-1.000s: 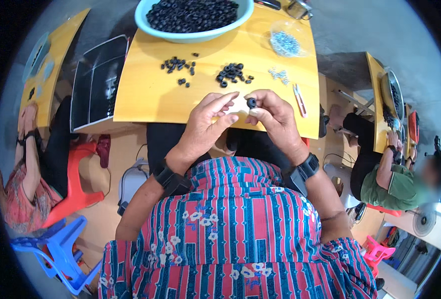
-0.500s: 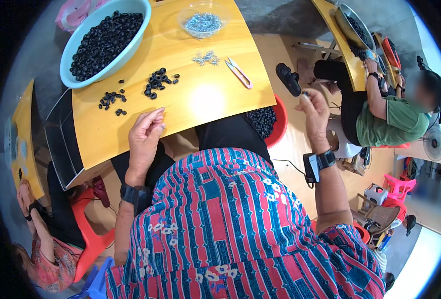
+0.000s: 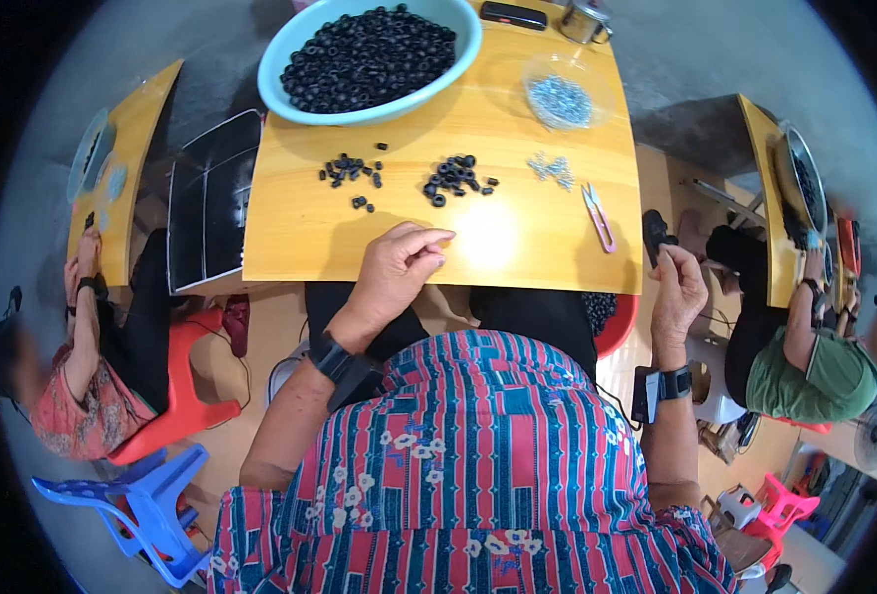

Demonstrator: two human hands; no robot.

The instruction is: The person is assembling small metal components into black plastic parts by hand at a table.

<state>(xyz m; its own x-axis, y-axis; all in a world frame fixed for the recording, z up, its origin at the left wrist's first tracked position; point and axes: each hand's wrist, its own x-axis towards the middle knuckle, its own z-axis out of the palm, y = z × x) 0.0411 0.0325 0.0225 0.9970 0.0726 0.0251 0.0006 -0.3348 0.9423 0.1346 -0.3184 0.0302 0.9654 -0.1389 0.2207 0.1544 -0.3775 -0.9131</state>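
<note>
Clock directions run from my left hand. At ten o'clock, left of the counter [image 3: 295, 238], stands a black-lined box [image 3: 206, 210]. At eleven, on the counter, small black pieces [image 3: 342, 168] lie scattered; almost at twelve, farther off, a pale blue basin [image 3: 349, 118] is heaped with black rings. My left hand [image 3: 391, 269] is over the counter's near edge, its fingers loosely bent and released, a gap between thumb and forefinger. At one o'clock lies a pile of chunkier black pieces [image 3: 448, 181]. At two are loose silvery pins [image 3: 554, 170], with a clear bowl [image 3: 564, 125] of them beyond. Pink-handled snips [image 3: 601, 223] lie just before three. A red tub [image 3: 623, 329] of black pieces sits past three, below the counter. At three, off the counter's right edge, is my right hand [image 3: 680, 295], thumb and forefinger pinched close; I cannot tell whether they grasp anything.
</note>
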